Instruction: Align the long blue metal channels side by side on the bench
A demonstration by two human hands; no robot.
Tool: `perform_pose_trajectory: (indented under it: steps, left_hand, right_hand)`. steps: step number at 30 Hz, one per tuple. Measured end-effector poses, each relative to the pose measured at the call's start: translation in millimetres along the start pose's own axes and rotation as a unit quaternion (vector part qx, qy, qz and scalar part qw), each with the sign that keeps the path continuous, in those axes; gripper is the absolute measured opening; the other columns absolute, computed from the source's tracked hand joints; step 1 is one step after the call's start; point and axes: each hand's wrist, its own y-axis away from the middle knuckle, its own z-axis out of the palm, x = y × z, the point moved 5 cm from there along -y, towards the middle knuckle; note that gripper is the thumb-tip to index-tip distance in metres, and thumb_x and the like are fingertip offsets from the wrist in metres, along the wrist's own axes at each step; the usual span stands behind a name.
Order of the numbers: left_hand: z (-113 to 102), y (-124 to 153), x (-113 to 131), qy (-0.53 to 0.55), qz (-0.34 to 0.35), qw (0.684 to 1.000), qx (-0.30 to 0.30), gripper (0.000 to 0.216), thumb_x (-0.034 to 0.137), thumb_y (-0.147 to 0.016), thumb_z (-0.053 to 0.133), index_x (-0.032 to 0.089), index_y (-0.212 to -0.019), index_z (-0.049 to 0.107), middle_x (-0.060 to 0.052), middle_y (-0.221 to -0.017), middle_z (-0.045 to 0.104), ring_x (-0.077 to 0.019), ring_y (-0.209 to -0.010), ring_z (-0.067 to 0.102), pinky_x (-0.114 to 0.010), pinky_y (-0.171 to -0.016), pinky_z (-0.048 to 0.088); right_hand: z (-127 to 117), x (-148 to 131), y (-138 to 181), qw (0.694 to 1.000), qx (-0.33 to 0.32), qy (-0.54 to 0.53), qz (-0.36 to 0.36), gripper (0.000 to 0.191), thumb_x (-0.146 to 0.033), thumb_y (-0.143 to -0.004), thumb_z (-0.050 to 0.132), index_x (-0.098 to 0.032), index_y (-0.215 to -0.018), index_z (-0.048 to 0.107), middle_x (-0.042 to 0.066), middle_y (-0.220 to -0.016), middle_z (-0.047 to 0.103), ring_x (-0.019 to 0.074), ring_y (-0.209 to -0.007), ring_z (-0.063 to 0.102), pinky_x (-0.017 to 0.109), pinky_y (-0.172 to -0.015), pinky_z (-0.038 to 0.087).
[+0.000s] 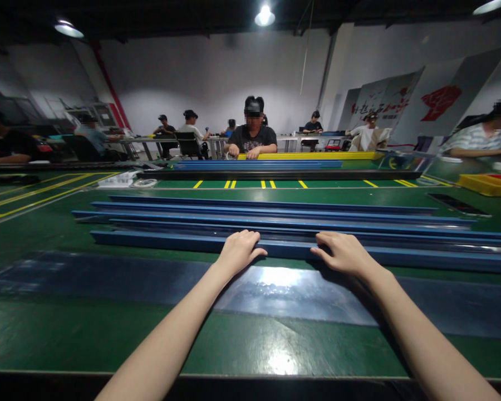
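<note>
My left hand (240, 250) curls its fingers over the near wall of a long blue channel strip (288, 249), thumb on the near side. A short way to the right, my right hand (343, 250) grips the same wall in the same manner. The strip lies lengthwise across the green table. Just behind it rest several more long blue channel strips (234, 213), side by side. Under my wrists, a long clear plastic sheet (150, 275) lies flat and shiny, parallel to the strips.
A phone (458, 204) lies to the right, near a yellow tray (486, 185). Farther back are a black strip (284, 175), a yellow strip (309, 156) and a roll of tape (145, 183). A co-worker (253, 136) sits opposite; other people sit behind.
</note>
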Motion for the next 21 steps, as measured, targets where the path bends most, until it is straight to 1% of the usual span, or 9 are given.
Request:
perform_pose_trajectory:
  steps: [4, 9, 14, 21]
  left_hand:
    - [2, 1, 0, 0.0, -0.003, 1.0, 0.015, 0.03, 0.048, -0.077, 0.054, 0.017, -0.078, 0.051, -0.003, -0.079, 0.06, -0.0174, -0.077, 0.055, -0.026, -0.066, 0.038]
    - [5, 2, 1, -0.023, 0.002, 1.0, 0.012, 0.03, 0.047, -0.079, 0.052, 0.017, -0.08, 0.051, -0.003, -0.079, 0.06, -0.0181, -0.078, 0.055, -0.027, -0.065, 0.037]
    - [4, 3, 1, -0.028, -0.001, 1.0, 0.005, 0.029, 0.047, -0.08, 0.051, 0.017, -0.08, 0.05, -0.003, -0.079, 0.06, -0.0184, -0.078, 0.055, -0.027, -0.065, 0.037]
    - [4, 3, 1, -0.025, 0.001, 1.0, 0.0, 0.029, 0.046, -0.08, 0.05, 0.018, -0.082, 0.05, -0.004, -0.081, 0.06, -0.0186, -0.079, 0.055, -0.027, -0.065, 0.037]
  right_hand:
    - [0, -4, -1, 1.0, 0.006, 0.005, -0.01, 0.035, -0.047, -0.084, 0.033, -0.019, -0.079, 0.054, 0.006, -0.083, 0.063, 0.0186, -0.075, 0.057, 0.026, -0.06, 0.031]
    - [5, -16, -5, 1.0, 0.011, 0.015, -0.021, 0.04, -0.048, -0.086, 0.031, -0.017, -0.083, 0.055, 0.008, -0.087, 0.063, 0.0195, -0.081, 0.058, 0.026, -0.062, 0.033]
    - [5, -29, -10, 0.998, 0.045, -0.002, -0.033, 0.032, -0.043, -0.087, 0.035, -0.017, -0.084, 0.054, 0.008, -0.086, 0.062, 0.0178, -0.078, 0.057, 0.025, -0.061, 0.033]
    - [2, -31, -12, 0.999, 0.04, -0.001, -0.024, 0.025, -0.037, -0.086, 0.04, -0.017, -0.077, 0.053, 0.007, -0.08, 0.061, 0.0166, -0.073, 0.055, 0.025, -0.054, 0.027]
